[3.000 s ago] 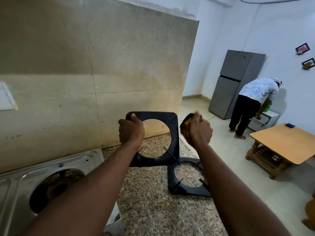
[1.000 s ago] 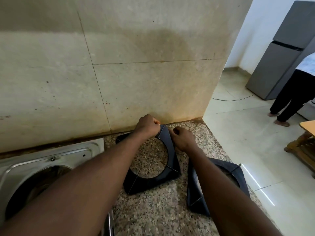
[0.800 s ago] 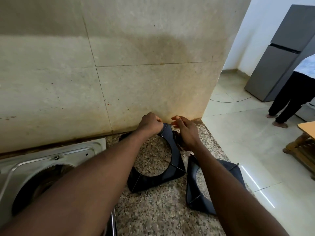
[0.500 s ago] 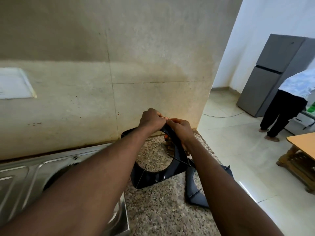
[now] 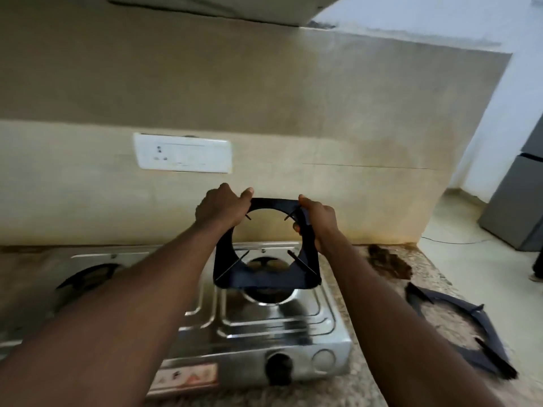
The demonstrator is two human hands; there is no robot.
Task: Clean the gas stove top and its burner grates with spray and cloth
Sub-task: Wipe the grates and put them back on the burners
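Both hands hold 1 black burner grate (image 5: pixel 266 282) in the air just above the stove's (image 5: pixel 264 324) right burner (image 5: pixel 266 264), tilted w/ its top edge toward the wall behind the stove. Left hand (image 5: pixel 219 208) grips the top-left corner, fingers curled over the frame, thumb on the top bar. Right hand (image 5: pixel 318 218) is clamped on the top-right corner & upper right side, thumb on top, fingers wrapped behind.

Grate no. 2 (image 5: pixel 440 297) lies on the granite counter right of the stove, apart from it. A brown crumpled lump (image 5: pixel 388 259) sits just past the stove's back-right corner. It's prob. the cloth, but too blurred to be sure. No spray bottle in view.

Handling, as a guess: the grate looks like stiff, rigid metal, not heavy but awkward, w/ 4 thin prongs pointing into the round opening. Those prongs look the easiest part to bend or snag, so hold the flat outer frame at 2 corners, as now. If wet w/ spray it could be slick, so a 2-hand grip makes sense. Lower it level so the corners seat square round the burner w/o scraping the steel top.
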